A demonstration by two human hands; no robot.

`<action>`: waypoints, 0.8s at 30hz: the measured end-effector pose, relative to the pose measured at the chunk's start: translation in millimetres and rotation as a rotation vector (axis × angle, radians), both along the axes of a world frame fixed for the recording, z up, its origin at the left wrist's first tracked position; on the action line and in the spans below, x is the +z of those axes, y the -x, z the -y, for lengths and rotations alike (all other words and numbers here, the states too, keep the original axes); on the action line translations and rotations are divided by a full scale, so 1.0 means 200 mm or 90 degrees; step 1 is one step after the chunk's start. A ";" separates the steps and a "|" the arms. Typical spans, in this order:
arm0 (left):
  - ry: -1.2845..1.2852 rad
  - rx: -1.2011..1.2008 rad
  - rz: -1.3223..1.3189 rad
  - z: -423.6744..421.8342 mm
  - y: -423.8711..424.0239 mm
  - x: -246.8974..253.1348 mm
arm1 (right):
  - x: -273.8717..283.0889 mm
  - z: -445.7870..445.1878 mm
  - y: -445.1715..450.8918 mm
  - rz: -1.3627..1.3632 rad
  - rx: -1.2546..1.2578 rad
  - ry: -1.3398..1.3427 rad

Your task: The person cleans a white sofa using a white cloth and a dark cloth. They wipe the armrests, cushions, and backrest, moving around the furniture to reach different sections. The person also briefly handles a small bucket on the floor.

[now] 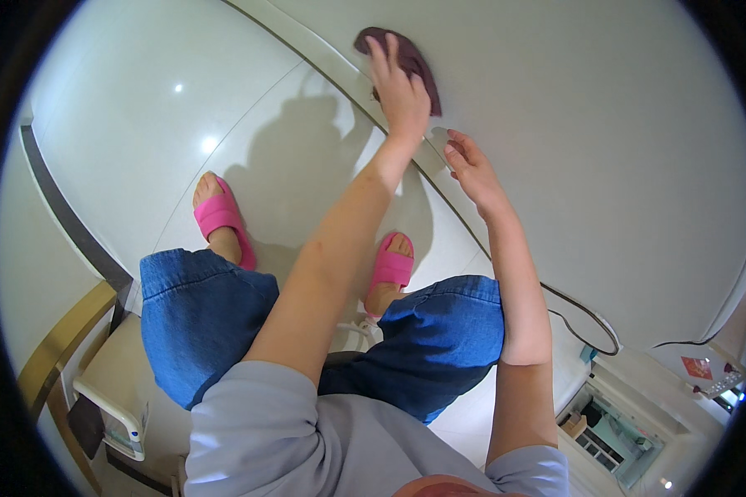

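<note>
A dark maroon cloth item, perhaps a cap, lies against the pale wall just above the baseboard. My left hand is laid over it, fingers stretched out and slightly blurred, holding it to the wall. The palm hides part of the cloth, so its full shape cannot be told. Lower and to the right, my right hand is close to the same wall with its fingers loosely bent and apart. Nothing is in it.
The wall meets the glossy tiled floor along a dark line. My feet are in pink slides on the tiles. Left is a wooden curved rail beside a whitish appliance. A black cable loops at the right.
</note>
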State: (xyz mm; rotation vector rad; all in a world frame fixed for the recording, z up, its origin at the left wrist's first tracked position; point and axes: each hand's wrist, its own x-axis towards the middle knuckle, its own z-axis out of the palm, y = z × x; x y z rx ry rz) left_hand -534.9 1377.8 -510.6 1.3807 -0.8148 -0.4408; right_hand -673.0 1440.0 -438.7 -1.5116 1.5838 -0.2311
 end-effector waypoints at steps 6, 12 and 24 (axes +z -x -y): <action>-0.036 -0.121 0.103 -0.19 0.17 -0.04 | 0.00 0.02 -0.03 0.014 0.017 -0.042; 0.005 -0.095 0.186 -0.13 0.09 -0.08 | 0.04 0.01 -0.14 0.041 0.009 -0.014; -0.074 0.092 -0.225 0.19 -0.35 -0.62 | 0.01 0.03 -0.12 -0.004 0.021 -0.018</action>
